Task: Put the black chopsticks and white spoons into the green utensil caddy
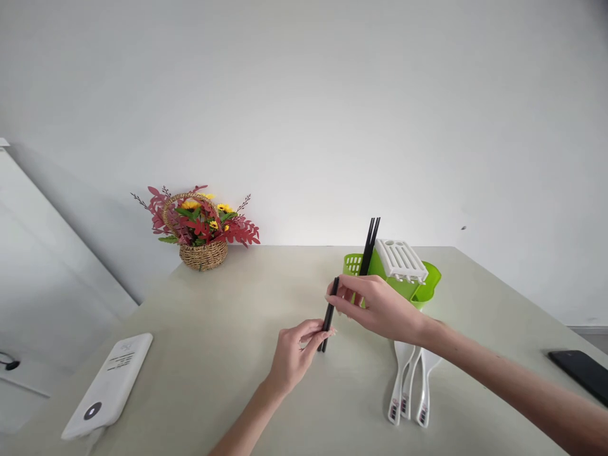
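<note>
One green utensil holder (401, 288), toward the far edge of a pale table (237, 392): its perforated side basket (354, 263) stood to the left, a white slotted rack (403, 259) covered the middle, and a scoop-shaped cup (431, 282) sat to the right. Standing chopsticks (368, 247), black, at least three by their tips, appeared to rise from the perforated part; their lower ends were hidden behind a hand.

One wicker basket (203, 256) with a hooped handle, at the far left, filled with red foliage (246, 231) and several yellow flowers (190, 205).

Three white rice paddles (400, 373), handles toward the near edge, printed labels near their ends, upper parts partly covered by the right forearm.

One white power bank (111, 386) with a round dark badge, left; one black smartphone (582, 373), right.

Two hands, both occupied. Held chopsticks (329, 313), at least two, were plain black, slender and straight, bunched side by side and nearly upright, tops leaning slightly right. They were in front of the holder, between both hands: the left hand (295, 354) pinched them low, the right hand (375, 304) gripped them near the top.
</note>
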Tool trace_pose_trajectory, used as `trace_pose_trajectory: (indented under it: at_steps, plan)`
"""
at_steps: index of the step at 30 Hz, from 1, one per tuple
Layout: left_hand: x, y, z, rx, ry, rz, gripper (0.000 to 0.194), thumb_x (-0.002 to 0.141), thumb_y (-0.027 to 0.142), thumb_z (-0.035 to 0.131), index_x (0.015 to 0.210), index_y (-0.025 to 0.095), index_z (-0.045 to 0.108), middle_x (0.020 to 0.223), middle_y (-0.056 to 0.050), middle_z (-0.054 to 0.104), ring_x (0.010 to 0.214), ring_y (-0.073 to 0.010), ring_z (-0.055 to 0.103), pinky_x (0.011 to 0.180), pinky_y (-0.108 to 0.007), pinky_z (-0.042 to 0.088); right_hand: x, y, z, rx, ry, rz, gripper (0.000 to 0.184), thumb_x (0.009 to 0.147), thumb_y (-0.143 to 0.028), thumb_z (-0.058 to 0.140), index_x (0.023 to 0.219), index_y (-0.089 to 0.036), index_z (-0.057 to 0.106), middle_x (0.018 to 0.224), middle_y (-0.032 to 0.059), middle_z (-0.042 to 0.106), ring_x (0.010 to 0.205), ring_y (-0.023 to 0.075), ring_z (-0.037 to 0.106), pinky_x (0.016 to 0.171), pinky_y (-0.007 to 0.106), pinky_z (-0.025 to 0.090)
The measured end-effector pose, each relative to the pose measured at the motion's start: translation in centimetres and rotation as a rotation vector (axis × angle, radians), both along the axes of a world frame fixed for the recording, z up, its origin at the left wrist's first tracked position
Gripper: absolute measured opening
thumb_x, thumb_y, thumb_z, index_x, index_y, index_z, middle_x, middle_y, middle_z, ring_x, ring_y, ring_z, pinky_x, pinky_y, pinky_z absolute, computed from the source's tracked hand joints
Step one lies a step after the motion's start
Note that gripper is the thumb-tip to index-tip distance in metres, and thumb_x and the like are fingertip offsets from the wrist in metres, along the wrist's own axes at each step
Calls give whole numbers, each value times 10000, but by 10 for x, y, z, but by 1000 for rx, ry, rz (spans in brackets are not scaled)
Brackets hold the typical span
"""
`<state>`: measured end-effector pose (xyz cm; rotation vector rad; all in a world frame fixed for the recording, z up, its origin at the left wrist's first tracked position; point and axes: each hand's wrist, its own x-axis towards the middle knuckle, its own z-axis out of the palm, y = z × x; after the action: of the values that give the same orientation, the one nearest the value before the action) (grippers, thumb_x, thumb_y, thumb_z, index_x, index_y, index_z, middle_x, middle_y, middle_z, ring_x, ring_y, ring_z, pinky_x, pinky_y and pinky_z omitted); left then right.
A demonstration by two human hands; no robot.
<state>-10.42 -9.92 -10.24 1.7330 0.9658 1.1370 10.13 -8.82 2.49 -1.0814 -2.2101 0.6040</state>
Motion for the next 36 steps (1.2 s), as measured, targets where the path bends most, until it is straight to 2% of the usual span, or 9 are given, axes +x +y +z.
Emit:
trace_pose_trajectory:
  at_steps: [7,12,15,18,23,26,28,32,36]
  plan:
    - [-2,4,-14,-17,131,-84,257,979,410,606,1019,221,775,962,-44,807,891,-211,772,856,-309,624,24,-3,26,128,-4,-86,365,1047,-447,469,791,-230,613,677,-14,671,578,119,593,589,250,451]
    - [-4,10,-20,-75,130,-32,341,984,482,573,1145,209,699,966,-69,794,767,-189,761,753,-303,622,76,10,78,227,230,-373,407,990,-586,523,899,-213,659,687,14,690,537,118,601,467,237,426]
    - [-3,12,-20,-117,104,-22,398,966,546,568,1120,191,662,930,-79,775,690,-178,736,689,-298,608,95,30,99,311,189,-459,378,982,-564,545,884,-215,654,777,28,726,565,118,644,485,235,457]
    - [-3,12,-21,-142,70,-5,433,952,586,562,1074,180,647,870,-73,754,645,-168,714,662,-294,594,97,59,95,252,20,-500,353,1005,-512,507,867,-212,634,818,31,755,592,123,683,501,227,467]
    - [-7,5,-24,-164,21,44,431,942,598,572,988,175,641,781,-46,720,593,-149,676,616,-270,568,77,107,55,85,-143,-453,323,1022,-432,479,857,-210,645,849,23,789,593,122,702,574,236,515]
    - [-9,0,-28,-153,7,60,441,941,613,564,954,179,642,738,-33,703,574,-145,656,592,-263,559,67,120,34,51,-202,-476,328,1015,-421,493,841,-210,673,802,13,788,577,123,695,644,254,522]
    - [-10,-3,-31,-144,8,66,448,946,618,552,945,179,645,726,-30,698,566,-143,649,577,-258,552,64,122,28,57,-225,-517,299,1007,-425,505,939,-205,696,798,17,791,594,136,696,655,267,514]
    - [-12,-4,-33,-122,17,65,449,959,614,533,937,181,650,719,-25,692,566,-141,646,575,-254,546,69,115,41,163,-224,-637,390,1014,-443,466,1291,-191,579,944,52,802,705,178,710,662,302,486]
    - [-10,-4,-29,-130,30,76,460,946,625,544,918,178,645,697,-21,676,561,-143,638,569,-255,536,87,90,75,290,-272,-613,356,1022,-446,417,1254,-236,587,995,43,791,807,205,702,698,323,457]
